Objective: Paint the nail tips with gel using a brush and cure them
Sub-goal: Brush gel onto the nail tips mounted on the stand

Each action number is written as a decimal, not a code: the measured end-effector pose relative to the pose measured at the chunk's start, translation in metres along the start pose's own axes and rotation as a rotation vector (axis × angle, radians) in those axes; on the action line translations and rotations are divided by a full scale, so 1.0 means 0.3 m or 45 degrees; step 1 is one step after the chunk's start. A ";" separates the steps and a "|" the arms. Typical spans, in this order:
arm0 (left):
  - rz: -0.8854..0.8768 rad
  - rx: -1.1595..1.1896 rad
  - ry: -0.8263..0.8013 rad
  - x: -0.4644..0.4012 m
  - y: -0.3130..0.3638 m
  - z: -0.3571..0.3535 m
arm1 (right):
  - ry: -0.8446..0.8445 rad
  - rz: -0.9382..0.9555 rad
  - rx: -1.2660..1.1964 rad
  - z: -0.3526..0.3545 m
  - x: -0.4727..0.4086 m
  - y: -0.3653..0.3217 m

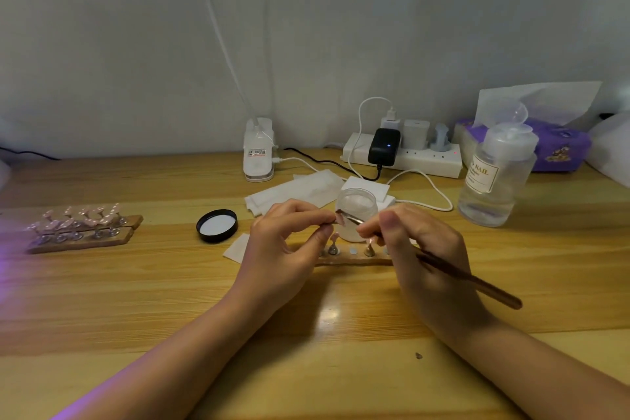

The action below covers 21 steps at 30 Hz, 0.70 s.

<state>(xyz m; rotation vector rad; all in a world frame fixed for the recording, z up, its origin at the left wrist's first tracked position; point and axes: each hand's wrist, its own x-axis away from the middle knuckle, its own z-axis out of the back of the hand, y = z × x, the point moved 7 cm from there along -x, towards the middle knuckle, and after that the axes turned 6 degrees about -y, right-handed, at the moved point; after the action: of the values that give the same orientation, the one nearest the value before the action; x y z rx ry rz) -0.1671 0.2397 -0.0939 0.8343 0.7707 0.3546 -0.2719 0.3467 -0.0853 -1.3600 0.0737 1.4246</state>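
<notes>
I look down at a wooden table [170, 283] with both of my bare hands raised just above its middle. My left hand [286, 242] pinches a small pink nail tip [340, 220] between thumb and fingertips, holding it up in front of an open clear jar [358, 211]. My right hand [419, 249] grips a thin brown brush [470, 280] like a pen, fingers pressed together around it, its handle running back to the right past my wrist. The brush's bristle end touches the nail tip I am holding. Just beyond and under my hands lies a wooden strip [354, 261] with small metal stands, at least two of them carrying pink tips and one round base bare. The jar's black lid [217, 226] lies upturned to the left of my hands. White wipes [296, 191] lie behind the jar. Far to the left, two more wooden strips [81, 235] hold rows of pink tips, with purple light spilling in from that edge. At the back stand a white lamp base [258, 153] and a power strip [402, 155] with chargers. To the right stand a clear pump bottle [494, 181] and a purple tissue pack [559, 147].
</notes>
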 end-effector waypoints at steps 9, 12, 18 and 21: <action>0.010 -0.010 0.000 0.000 0.000 0.000 | 0.015 0.018 0.004 0.005 0.001 -0.003; 0.013 -0.011 0.004 0.001 -0.002 0.000 | 0.012 -0.030 -0.035 0.003 0.005 0.011; 0.001 -0.015 0.023 0.000 0.000 0.001 | 0.038 -0.003 -0.027 0.014 0.008 -0.002; 0.005 -0.004 0.032 0.000 0.000 0.002 | -0.008 -0.008 -0.012 0.000 0.001 0.002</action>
<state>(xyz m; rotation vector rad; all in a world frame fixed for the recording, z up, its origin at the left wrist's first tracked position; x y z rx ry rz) -0.1666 0.2396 -0.0936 0.8299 0.7915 0.3700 -0.2723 0.3467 -0.0860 -1.3624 0.0584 1.4257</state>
